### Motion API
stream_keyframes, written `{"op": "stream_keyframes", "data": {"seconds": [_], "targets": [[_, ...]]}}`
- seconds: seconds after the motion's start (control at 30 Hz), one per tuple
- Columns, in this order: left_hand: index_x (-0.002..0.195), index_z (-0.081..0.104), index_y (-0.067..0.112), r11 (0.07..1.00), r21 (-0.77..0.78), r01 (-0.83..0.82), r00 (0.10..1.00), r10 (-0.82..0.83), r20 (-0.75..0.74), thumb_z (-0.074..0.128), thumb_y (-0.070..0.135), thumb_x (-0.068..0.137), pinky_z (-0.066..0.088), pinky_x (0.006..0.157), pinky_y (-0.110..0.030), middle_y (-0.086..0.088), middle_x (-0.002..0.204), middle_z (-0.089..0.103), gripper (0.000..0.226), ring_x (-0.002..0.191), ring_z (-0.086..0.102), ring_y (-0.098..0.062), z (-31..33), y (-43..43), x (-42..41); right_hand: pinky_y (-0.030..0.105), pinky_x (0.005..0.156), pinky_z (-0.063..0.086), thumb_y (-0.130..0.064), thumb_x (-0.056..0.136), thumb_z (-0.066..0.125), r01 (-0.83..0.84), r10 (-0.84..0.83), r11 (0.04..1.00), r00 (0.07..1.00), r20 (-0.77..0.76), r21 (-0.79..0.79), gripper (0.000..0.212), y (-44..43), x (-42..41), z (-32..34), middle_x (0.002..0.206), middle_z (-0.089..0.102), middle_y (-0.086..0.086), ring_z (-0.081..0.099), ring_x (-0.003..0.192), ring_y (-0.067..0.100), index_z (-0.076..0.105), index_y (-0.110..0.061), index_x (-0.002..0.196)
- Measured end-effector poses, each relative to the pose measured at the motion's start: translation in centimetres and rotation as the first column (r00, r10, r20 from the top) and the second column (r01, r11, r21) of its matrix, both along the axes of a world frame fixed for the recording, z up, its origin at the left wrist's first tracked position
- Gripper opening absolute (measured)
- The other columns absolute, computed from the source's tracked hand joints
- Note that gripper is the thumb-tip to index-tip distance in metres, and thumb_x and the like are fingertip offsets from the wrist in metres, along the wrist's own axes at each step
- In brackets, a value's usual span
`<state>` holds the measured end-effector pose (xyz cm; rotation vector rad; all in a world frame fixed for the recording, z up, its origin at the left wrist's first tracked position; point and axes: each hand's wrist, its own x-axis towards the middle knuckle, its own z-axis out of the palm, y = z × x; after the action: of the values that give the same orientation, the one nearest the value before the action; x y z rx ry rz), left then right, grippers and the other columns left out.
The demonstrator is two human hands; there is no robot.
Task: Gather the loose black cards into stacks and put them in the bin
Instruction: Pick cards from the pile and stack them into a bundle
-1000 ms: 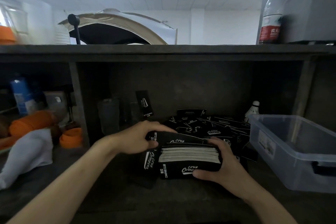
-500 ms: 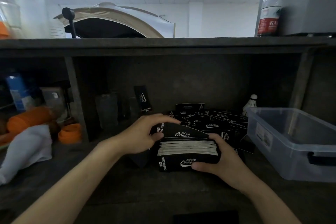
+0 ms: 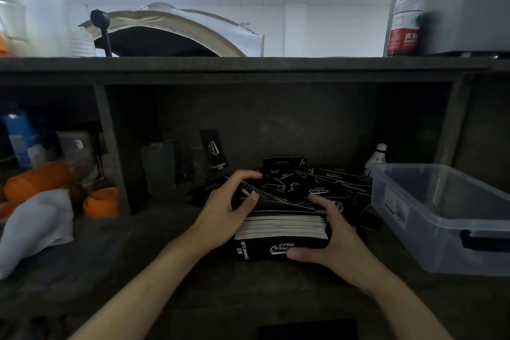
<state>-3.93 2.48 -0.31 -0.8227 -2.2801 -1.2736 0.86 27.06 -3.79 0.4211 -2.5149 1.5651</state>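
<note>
Squarely black-faced stack point(image 3: 281, 229), pale edges, between both hands point(image 3: 220, 215)

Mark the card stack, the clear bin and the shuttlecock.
card stack point(image 3: 281, 226): head view, on the pale card edges facing the camera.
clear bin point(image 3: 441, 234): head view, on its near wall.
shuttlecock point(image 3: 376, 159): head view, on its white feather skirt.

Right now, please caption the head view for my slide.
Left hand and right hand hold a black card stack beside the bin.
</note>
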Motion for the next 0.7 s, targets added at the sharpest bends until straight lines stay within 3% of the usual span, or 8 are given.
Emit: {"op": "stream_keyframes", "data": {"seconds": [0.1,0.2,0.3,0.37,0.43,0.57,0.63,0.7], "targets": [[0.127,0.053,0.042,0.992,-0.120,0.026,0.987,-0.006,0.160,0.061,0.043,0.096,0.048,0.106,-0.036,0.015,0.119,0.066,0.032,0.117,0.059,0.000,0.8,-1.0,-0.2,0.027,0.105,0.051,-0.035,0.060,0.097,-0.001,0.001,1.000,1.000,-0.016,0.011,0.075,0.1,0.0,-0.1,0.116,0.068,-0.023,0.063,0.110,-0.007,0.057,-0.044,0.122],[0.124,0.055,0.048,0.971,-0.238,0.037,0.949,0.040,0.312,0.059,0.070,0.084,0.047,0.106,-0.032,0.020,0.124,0.063,0.046,0.116,0.058,0.003,1.6,-3.5,-0.3,0.027,0.102,0.051,-0.035,0.063,0.096,-0.009,0.009,1.000,1.000,-0.024,0.001,0.069,0.2,-0.2,-0.2,0.114,0.069,-0.023,0.064,0.109,-0.004,0.058,-0.042,0.120],[0.126,0.053,0.038,0.936,-0.341,0.088,0.910,0.064,0.409,0.074,0.029,0.089,0.050,0.097,-0.019,0.017,0.122,0.064,0.044,0.112,0.058,0.011,1.2,-6.6,0.1,0.027,0.103,0.050,-0.036,0.063,0.096,-0.014,0.013,1.000,0.999,-0.032,-0.006,0.068,0.2,-0.3,-0.4,0.116,0.070,-0.020,0.064,0.111,-0.003,0.058,-0.042,0.120],[0.118,0.060,0.027,0.948,-0.314,0.041,0.937,0.073,0.341,0.073,0.006,0.088,0.054,0.097,-0.028,0.011,0.116,0.070,0.040,0.111,0.063,0.003,0.2,-8.0,-0.1,0.027,0.103,0.050,-0.037,0.063,0.096,-0.011,0.011,1.000,1.000,-0.022,-0.007,0.069,0.3,-0.5,-0.5,0.117,0.070,-0.020,0.064,0.111,-0.003,0.058,-0.043,0.120],[0.102,0.067,0.028,0.973,-0.220,-0.063,0.975,0.107,0.196,0.073,0.002,0.087,0.056,0.090,-0.034,0.010,0.103,0.073,0.031,0.101,0.068,-0.004,-0.4,-8.2,-0.2,0.028,0.103,0.050,-0.037,0.061,0.096,-0.015,0.014,1.000,1.000,-0.014,-0.013,0.071,0.4,-0.5,-0.5,0.117,0.070,-0.020,0.064,0.112,-0.003,0.058,-0.043,0.121],[0.112,0.070,0.029,0.988,-0.121,-0.098,0.993,0.105,0.059,0.066,0.001,0.092,0.052,0.091,-0.022,0.009,0.108,0.071,0.034,0.105,0.066,-0.004,-0.9,-6.5,-0.3,0.020,0.098,0.049,-0.039,0.061,0.095,-0.015,0.016,1.000,1.000,-0.015,0.010,0.072,0.1,-0.4,-0.3,0.114,0.068,-0.027,0.063,0.108,-0.008,0.057,-0.044,0.122],[0.117,0.068,0.035,0.993,-0.110,-0.051,0.994,0.061,0.094,0.056,0.004,0.099,0.045,0.099,-0.020,0.011,0.115,0.068,0.037,0.113,0.062,-0.001,-0.9,-5.1,-0.2,0.018,0.096,0.049,-0.039,0.061,0.094,-0.021,0.021,1.000,1.000,-0.010,0.016,0.072,0.1,-0.3,-0.3,0.114,0.067,-0.029,0.062,0.108,-0.009,0.057,-0.046,0.122],[0.115,0.070,0.038,0.999,0.051,-0.005,0.959,-0.009,0.283,0.050,0.025,0.104,0.044,0.102,-0.025,0.014,0.117,0.070,0.026,0.114,0.062,0.001,-0.9,-3.3,0.3,0.017,0.097,0.048,-0.043,0.060,0.095,-0.024,0.024,0.999,1.000,-0.007,0.023,0.074,0.1,-0.4,-0.3,0.117,0.066,-0.029,0.061,0.110,-0.010,0.057,-0.051,0.124]]}}
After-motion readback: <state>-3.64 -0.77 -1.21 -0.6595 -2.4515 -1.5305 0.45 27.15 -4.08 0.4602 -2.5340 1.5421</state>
